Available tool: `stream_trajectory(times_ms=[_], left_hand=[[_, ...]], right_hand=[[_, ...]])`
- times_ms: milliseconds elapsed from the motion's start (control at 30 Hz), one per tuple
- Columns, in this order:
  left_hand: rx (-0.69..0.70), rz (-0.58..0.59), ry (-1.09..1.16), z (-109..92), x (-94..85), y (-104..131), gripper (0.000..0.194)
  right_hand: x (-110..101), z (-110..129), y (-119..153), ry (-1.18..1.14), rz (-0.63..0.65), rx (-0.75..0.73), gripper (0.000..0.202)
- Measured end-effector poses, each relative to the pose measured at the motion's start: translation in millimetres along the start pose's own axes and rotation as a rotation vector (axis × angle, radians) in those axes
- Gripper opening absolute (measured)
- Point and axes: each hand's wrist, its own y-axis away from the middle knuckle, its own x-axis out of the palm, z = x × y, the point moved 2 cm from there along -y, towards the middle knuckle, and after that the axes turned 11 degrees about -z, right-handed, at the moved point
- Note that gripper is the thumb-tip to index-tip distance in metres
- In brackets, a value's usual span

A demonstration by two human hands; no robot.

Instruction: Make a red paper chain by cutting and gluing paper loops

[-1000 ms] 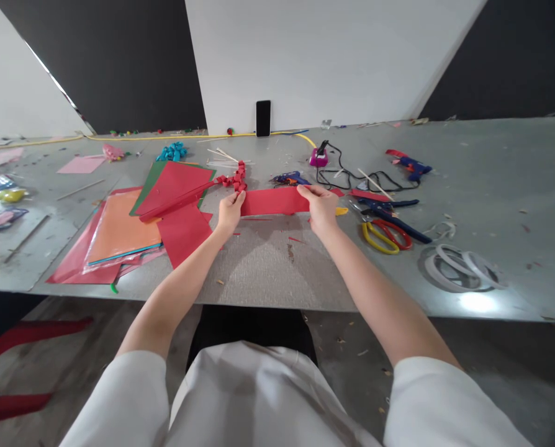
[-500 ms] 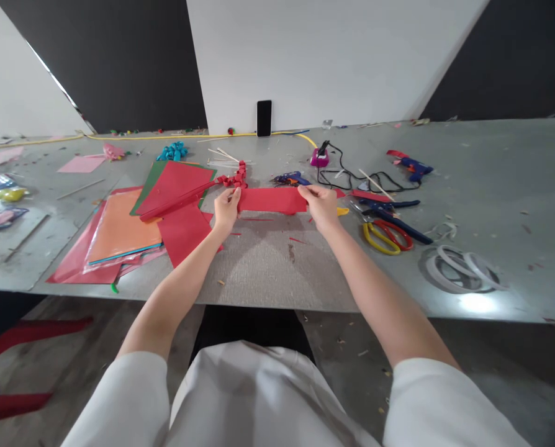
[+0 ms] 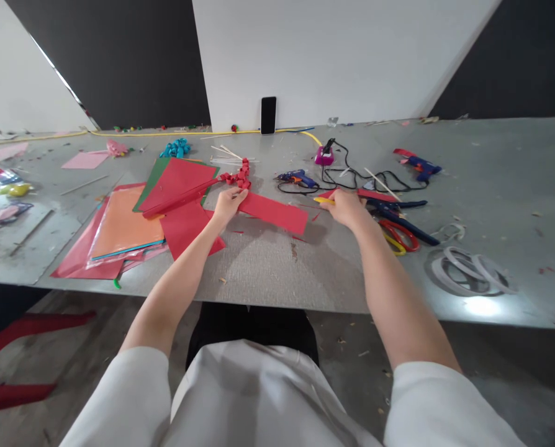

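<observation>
Pinching one end of a red strip point(image 3: 280, 213), the left hand point(image 3: 228, 203) left the other end free, probably to keep its length exposed over the grey table point(image 3: 282, 279). The right hand point(image 3: 349, 209), apart from the left, gripped a yellow object point(image 3: 323, 200) — I couldn't tell what exactly — with its tip towards the strip. Scissors point(image 3: 415, 241) lay near the right hand, a blue glue gun point(image 3: 303, 179) farther back, both seemingly within easy reach. A phone point(image 3: 269, 115) leaned upright against the wall point(image 3: 352, 62), perhaps for viewing.
</observation>
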Motion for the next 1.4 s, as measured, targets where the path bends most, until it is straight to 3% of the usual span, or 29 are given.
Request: stream_trajectory(times_ms=[100, 233, 300, 367, 467, 567, 633, 733, 867, 1067, 1400], left_hand=[[0.158, 0.16, -0.264, -7.2, -6.4, -3.7, 0.023], [0.411, 0.162, -0.695, -23.9, -9.2, 6.2, 0.045], [0.541, 0.165, -0.858, -35.6, -1.3, 25.2, 0.041], [0.598, 0.306, -0.93, -44.8, 13.0, 54.1, 0.031], [0.651, 0.492, -0.932, -51.5, 33.6, 101.4, 0.05], [0.738, 0.596, -0.882, -48.0, 41.5, 126.2, 0.067], [0.792, 0.677, -0.819, -40.8, 38.5, 123.0, 0.058], [0.793, 0.748, -0.74, -27.6, 26.2, 100.0, 0.048], [0.78, 0.726, -0.616, -19.6, 12.6, 81.3, 0.037], [0.783, 0.787, -0.519, -23.3, 13.7, 96.3, 0.057], [0.756, 0.764, -0.503, -23.1, 17.1, 94.4, 0.033]], right_hand=[[-17.1, -4.7, 6.8, 0.031, 0.07, -0.021, 0.024], [-46.3, -4.2, 37.5, 0.068, 0.07, -0.067, 0.023], [-58.6, 0.0, 60.4, 0.076, 0.044, -0.088, 0.025], [-67.8, 5.2, 84.8, 0.049, 0.009, -0.121, 0.028], [-75.8, 9.3, 118.7, 0.006, -0.067, -0.143, 0.037], [-77.0, 9.0, 146.7, -0.057, -0.142, -0.147, 0.043], [-74.5, 8.2, 161.9, -0.065, -0.178, -0.126, 0.045], [-68.5, 9.8, 180.2, -0.07, -0.242, -0.095, 0.045], [-59.4, 18.0, 198.9, -0.115, -0.222, -0.1, 0.039], [-58.2, 34.7, 223.7, -0.129, -0.125, -0.168, 0.026], [-59.4, 45.5, 257.2, -0.152, -0.053, -0.243, 0.02]])
